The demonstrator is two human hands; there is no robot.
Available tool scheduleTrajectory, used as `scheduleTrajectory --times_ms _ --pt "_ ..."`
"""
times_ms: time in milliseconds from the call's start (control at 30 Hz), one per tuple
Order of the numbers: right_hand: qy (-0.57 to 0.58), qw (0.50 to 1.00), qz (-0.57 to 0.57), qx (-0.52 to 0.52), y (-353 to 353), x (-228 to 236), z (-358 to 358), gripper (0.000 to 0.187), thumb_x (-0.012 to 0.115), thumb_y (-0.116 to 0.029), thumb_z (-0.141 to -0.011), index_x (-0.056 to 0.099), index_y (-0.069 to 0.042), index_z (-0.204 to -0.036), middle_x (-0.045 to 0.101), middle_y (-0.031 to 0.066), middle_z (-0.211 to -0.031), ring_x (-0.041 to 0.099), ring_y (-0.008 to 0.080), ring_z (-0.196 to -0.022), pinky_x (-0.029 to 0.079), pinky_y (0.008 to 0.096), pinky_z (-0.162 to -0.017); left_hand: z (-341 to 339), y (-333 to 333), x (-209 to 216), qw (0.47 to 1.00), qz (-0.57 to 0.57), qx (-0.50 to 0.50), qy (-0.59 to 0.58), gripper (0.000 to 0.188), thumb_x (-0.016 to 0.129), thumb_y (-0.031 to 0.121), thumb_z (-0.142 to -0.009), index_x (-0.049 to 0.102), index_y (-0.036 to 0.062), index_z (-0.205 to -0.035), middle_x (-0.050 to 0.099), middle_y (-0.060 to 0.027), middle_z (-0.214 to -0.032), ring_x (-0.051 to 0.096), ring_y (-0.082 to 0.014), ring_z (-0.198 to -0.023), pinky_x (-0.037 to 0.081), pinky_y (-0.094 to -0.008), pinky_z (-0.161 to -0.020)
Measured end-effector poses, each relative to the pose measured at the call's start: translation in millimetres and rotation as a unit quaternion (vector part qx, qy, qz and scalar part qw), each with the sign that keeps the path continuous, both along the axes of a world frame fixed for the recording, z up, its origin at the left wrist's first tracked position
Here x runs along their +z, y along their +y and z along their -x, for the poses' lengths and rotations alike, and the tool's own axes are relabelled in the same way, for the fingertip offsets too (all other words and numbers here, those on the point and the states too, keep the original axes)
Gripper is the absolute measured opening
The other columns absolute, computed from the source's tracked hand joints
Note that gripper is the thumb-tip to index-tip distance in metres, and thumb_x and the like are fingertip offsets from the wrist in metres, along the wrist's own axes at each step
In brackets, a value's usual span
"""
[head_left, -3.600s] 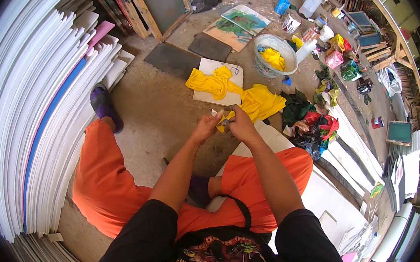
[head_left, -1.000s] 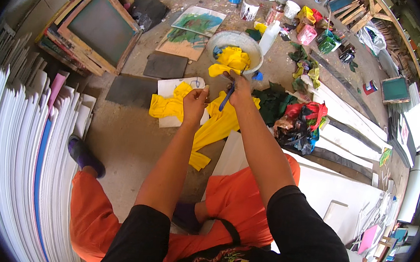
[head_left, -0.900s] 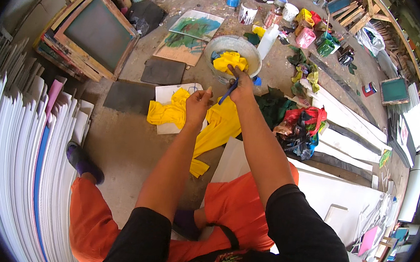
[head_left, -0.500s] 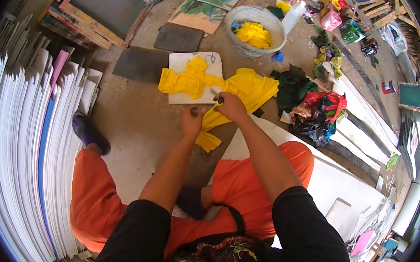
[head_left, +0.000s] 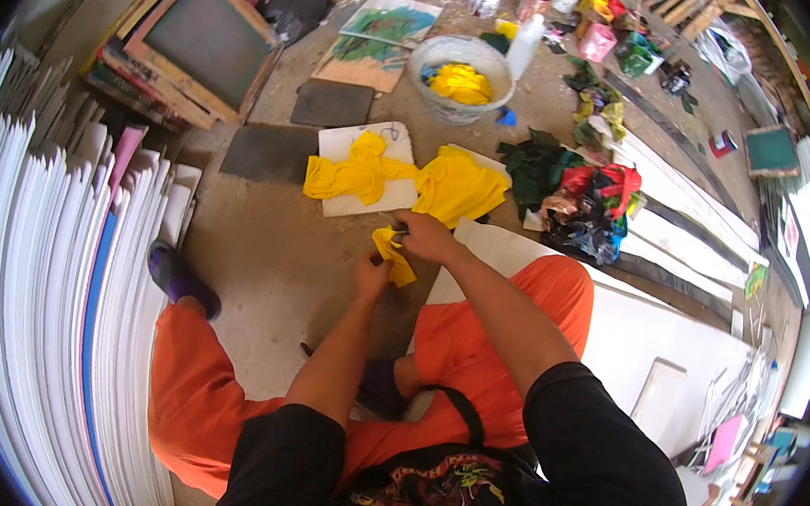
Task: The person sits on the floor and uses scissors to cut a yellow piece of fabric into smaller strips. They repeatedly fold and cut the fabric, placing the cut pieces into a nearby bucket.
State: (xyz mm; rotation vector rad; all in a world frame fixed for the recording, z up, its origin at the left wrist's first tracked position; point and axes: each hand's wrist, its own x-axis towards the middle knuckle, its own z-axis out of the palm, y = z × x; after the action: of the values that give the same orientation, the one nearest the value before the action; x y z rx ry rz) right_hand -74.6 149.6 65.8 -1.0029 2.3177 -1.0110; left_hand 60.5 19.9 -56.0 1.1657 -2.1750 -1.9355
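Pinched between my left hand (head_left: 371, 277) and right hand (head_left: 425, 238): one narrow, creased piece of yellow cloth (head_left: 391, 251), in the air over the bare concrete floor (head_left: 261, 250). Left fingers closed on its edge; right fingers closed round a small dark-grey object (head_left: 401, 237) right against the cloth. Can't tell what it is.

Just beyond: larger spread yellow cloth (head_left: 459, 188), beside a crumpled yellow cloth (head_left: 362, 167) on a flat white board (head_left: 343, 207). Farther out, a round grey basin (head_left: 444, 111) holding more yellow cloth.

Risks, my read: small pinch, limp fabric, so a loose fingertip drops it on the floor. If the dark-grey object has an edge, my left fingertips are close enough to get nicked. Poor tension would bunch the cloth.

Writing: bold lettering plus a colourful graphic on my black short-sleeved T-shirt (head_left: 423, 491). Blue looped mark on the white board, no letters I can make out. Paint-smeared cans (head_left: 486, 0) up top: any labels too small to read.
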Motion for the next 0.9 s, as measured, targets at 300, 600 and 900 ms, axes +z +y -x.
scheduleTrajectory --times_ms 300,600,900 --pt "-0.083 0.983 0.154 -0.049 37 87 1 0.023 0.073 -0.009 -0.079 0.061 -0.003 -0.097 0.066 0.0137 -0.085 0.063 0.0263 -0.079 0.05 0.0386 -0.074 61 20 108 0.971 -0.029 -0.138 0.191 0.084 0.084 0.008 -0.07 0.04 -0.001 -0.141 0.061 -0.0131 -0.122 0.063 -0.0222 -0.107 0.053 -0.0357 -0.089" --pt "0.062 0.967 0.048 -0.242 103 113 47 0.035 0.063 -0.016 -0.084 0.059 -0.009 -0.118 0.067 0.0197 -0.108 0.064 0.0395 -0.101 0.05 0.0498 -0.084 65 18 244 0.945 0.157 -0.288 -0.012 0.035 0.079 0.027 -0.082 0.072 -0.0026 -0.1 0.067 -0.0047 -0.077 0.062 -0.0134 -0.064 0.049 -0.0311 -0.058" --pt "-0.086 0.969 0.17 -0.156 60 100 35 0.071 0.078 -0.019 -0.073 0.048 -0.009 -0.136 0.057 0.0212 -0.13 0.058 0.0372 -0.118 0.046 0.0437 -0.099 114 -4 309 0.927 0.188 -0.31 -0.097 0.035 0.075 0.035 -0.086 0.073 0.0009 -0.095 0.062 -0.0017 -0.069 0.054 -0.0106 -0.053 0.04 -0.029 -0.045"
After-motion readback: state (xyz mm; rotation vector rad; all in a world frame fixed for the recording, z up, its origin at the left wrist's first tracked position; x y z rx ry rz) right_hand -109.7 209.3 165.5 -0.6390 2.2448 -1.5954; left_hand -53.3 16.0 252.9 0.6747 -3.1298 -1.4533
